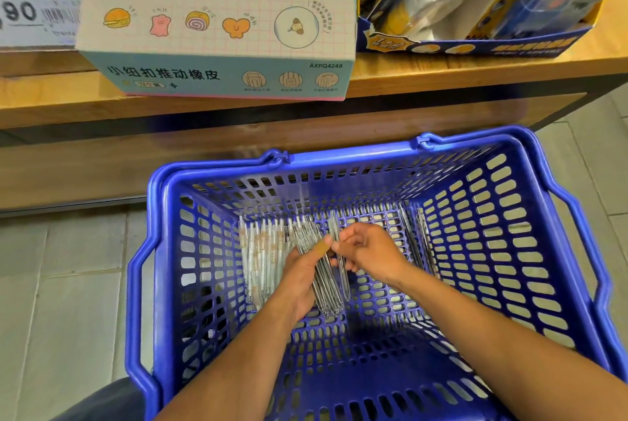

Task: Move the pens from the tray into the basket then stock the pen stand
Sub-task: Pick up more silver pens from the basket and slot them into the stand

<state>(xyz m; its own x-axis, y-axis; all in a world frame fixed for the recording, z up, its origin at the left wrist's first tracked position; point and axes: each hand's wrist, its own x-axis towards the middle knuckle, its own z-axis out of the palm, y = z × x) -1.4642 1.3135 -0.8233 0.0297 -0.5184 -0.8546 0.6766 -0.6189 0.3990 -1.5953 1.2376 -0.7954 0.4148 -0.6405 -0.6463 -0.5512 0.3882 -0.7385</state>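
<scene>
Down inside the blue basket (530, 162), both arms reach to the bottom. Left hand (300, 279) is clenched round a bundle of clear pens (321, 271), and right hand (368, 252) pinches one pen (341, 267) just beside that bundle. More white pens (261, 250) lie heaped against the basket's left wall, and a few loose ones (423, 240) rest along its right wall. Beyond the far rim, a wooden shelf (475, 72) carries a pastel eraser box (217, 43) at its front edge and a dark blue carton (475, 40) toward its right corner.
</scene>
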